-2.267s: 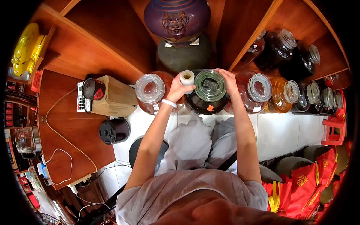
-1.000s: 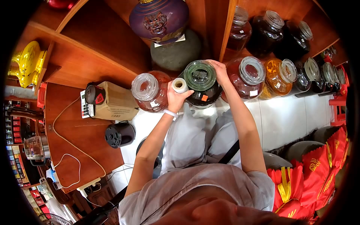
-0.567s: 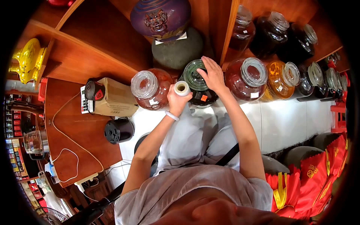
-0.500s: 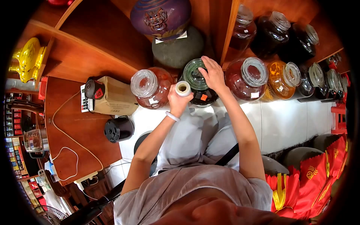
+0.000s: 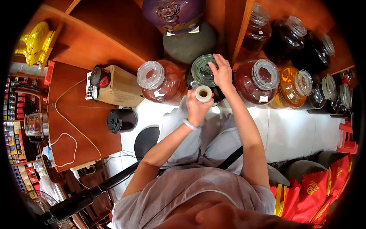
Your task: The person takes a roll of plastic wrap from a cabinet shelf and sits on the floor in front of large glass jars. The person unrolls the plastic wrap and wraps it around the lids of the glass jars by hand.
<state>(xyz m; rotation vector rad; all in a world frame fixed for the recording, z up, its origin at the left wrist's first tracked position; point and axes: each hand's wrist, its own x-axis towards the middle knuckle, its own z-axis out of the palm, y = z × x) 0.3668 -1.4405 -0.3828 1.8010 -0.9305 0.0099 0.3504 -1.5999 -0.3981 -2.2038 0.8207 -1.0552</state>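
My left hand (image 5: 198, 110) is wrapped round a pale bottle (image 5: 204, 94), whose round, uncapped mouth faces up at me. Most of the bottle's body is hidden by the fingers and the viewing angle. Just beyond it stands a dark-filled glass jar (image 5: 190, 82) with a greenish glass lid (image 5: 202, 70). My right hand (image 5: 223, 76) grips the right edge of that lid, fingers over the far side and thumb on top. The lid sits on the jar. The bottle is in front of the jar; whether they touch, I cannot tell.
A reddish jar (image 5: 169, 82) stands to the left, another red jar (image 5: 246, 84) to the right, then an amber jar (image 5: 289, 89) and several dark ones. A cardboard box (image 5: 124, 87) and a black container (image 5: 121, 120) are at left. Red bags (image 5: 312, 191) lie at lower right.
My left hand has brought the bottle rightward and slightly towards me, covering the jar's orange label. My right hand stays on the lid. The whole view has shifted a little.
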